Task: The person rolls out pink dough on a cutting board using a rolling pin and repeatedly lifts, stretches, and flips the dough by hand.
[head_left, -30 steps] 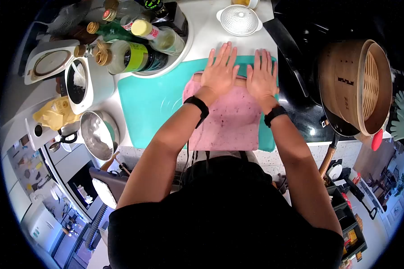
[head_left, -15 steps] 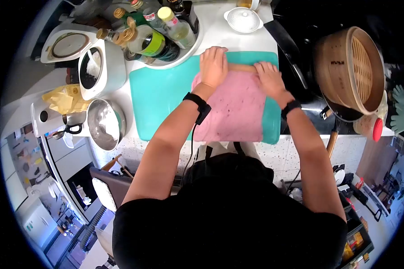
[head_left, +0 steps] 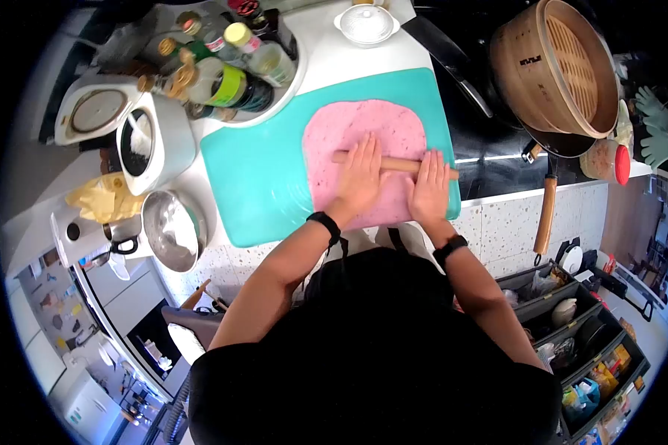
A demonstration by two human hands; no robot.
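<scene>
A flat pink sheet of dough (head_left: 334, 133) with dark specks lies on the teal mat (head_left: 245, 178). Across its middle rests a wooden rolling pin (head_left: 402, 164), its right end reaching past the dough over the mat. My left hand (head_left: 361, 176) lies flat on the pin near its left end, fingers stretched forward. Further right, my right hand (head_left: 429, 191) presses on the pin with its fingers extended. Both palms hide parts of the pin and the dough. Each wrist wears a black band.
Bottles (head_left: 234, 85) stand on a round white tray at the back left. A white container (head_left: 159, 141) and a metal bowl (head_left: 172, 230) sit at the left. Behind the mat is a white lidded dish (head_left: 367, 24); a bamboo steamer (head_left: 534, 74) stands at the right.
Both hands and the rolling pin have come back from the dough's far edge to its middle. The fingers have gone from curled over the pin to stretched out, and the view has shifted.
</scene>
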